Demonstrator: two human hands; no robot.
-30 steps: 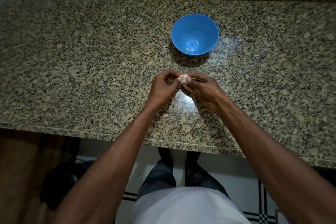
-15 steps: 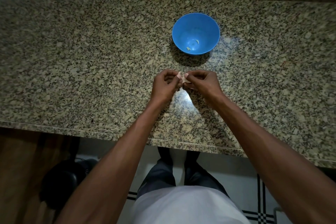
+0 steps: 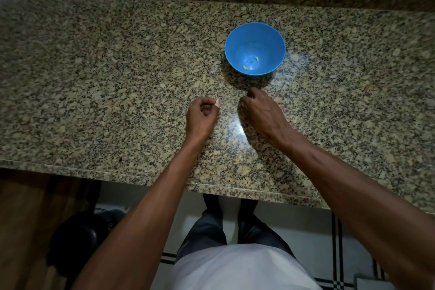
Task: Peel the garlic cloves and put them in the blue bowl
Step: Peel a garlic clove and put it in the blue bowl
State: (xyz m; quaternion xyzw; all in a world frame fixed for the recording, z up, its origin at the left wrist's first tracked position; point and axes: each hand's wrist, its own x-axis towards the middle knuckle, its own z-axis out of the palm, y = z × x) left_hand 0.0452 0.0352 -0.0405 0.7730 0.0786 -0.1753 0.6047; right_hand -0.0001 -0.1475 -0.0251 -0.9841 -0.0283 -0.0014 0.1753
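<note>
On the counter, head view:
Counter: speckled granite, polished, with a glare patch between the hands.
Blue bowl: round, smooth, plastic-looking; upright beyond the hands, with two small pale pieces at its bottom.
Left hand: fingers curled, pinching a small pale garlic clove at the fingertips; whether skin remains on it is too small to tell.
Right hand: fingers curled downward near the counter; what they pinch, if anything, is hidden.
Key relation: the bowl lies ahead and to the right of the clove; the right hand is nearer the bowl, just short of its shadow.
Clove axis: cannot tell.
</note>
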